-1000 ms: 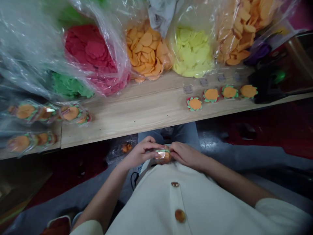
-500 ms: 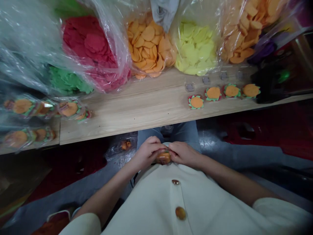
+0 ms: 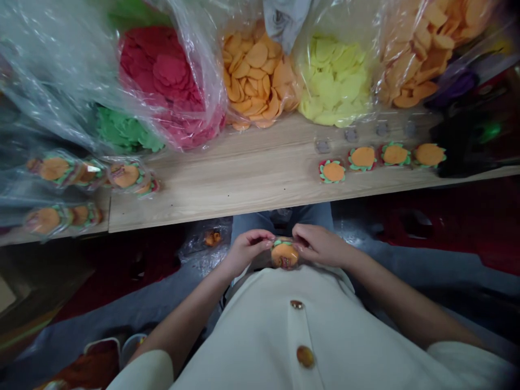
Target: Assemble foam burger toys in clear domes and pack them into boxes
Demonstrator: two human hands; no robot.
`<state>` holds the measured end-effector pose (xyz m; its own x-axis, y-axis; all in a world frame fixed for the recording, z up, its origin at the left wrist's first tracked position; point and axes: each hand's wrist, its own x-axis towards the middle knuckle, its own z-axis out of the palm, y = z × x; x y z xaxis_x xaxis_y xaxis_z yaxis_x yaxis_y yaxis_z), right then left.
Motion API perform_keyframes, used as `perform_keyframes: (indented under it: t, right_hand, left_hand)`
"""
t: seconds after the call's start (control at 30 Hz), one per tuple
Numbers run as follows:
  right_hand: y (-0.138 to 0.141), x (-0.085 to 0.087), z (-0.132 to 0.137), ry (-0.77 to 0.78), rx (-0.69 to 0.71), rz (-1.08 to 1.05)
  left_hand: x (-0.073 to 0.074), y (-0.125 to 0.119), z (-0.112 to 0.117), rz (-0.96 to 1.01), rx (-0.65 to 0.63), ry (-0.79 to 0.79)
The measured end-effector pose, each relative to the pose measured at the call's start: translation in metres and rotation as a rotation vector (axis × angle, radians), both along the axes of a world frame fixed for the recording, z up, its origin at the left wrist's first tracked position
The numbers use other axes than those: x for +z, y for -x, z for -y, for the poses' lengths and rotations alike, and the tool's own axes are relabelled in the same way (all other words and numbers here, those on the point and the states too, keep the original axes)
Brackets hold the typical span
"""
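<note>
Between my hands, at chest height, is a round orange felt flower [image 3: 285, 254] with a green petal edge, and it seems wrapped in clear plastic. My left hand [image 3: 246, 252] pinches its left side, and my right hand [image 3: 319, 245] holds its right side. Several similar unwrapped flowers [image 3: 362, 157] lie in a row on the wooden shelf [image 3: 203, 189] ahead. Several wrapped ones [image 3: 125, 176] lie at the shelf's left end. A small plastic packet [image 3: 212, 239] rests on my lap, left of my hands.
Clear bags of felt cut-outs stand along the shelf's back: red [image 3: 170, 81], orange [image 3: 260, 76], yellow [image 3: 333, 81] and green [image 3: 125, 130]. A black object [image 3: 459, 146] stands at the shelf's right end. Below the shelf's front edge is a dark red and grey floor.
The flower now shows its face more openly between my hands, and my fingers have shifted to its edges. The whole view has moved slightly right and up.
</note>
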<state>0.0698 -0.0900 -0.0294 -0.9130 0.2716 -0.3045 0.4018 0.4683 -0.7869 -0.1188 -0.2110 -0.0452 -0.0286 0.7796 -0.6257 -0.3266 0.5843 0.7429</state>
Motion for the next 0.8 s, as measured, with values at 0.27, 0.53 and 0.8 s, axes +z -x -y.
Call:
perform_keyframes:
  t: [0.27,0.53,0.8]
  right_hand:
    - [0.008,0.014,-0.015,-0.044,0.254,0.145]
    - [0.001,0.014,-0.002,0.037,0.235,0.172]
    - [-0.012,0.01,0.013,-0.014,0.092,0.202]
  left_hand:
    - [0.002,-0.02,-0.012,0.008,-0.048,-0.041]
    - [0.005,-0.027,-0.008,-0.415,-0.287,-0.366]
    - [0.002,-0.028,-0.014,-0.607,-0.445,-0.603]
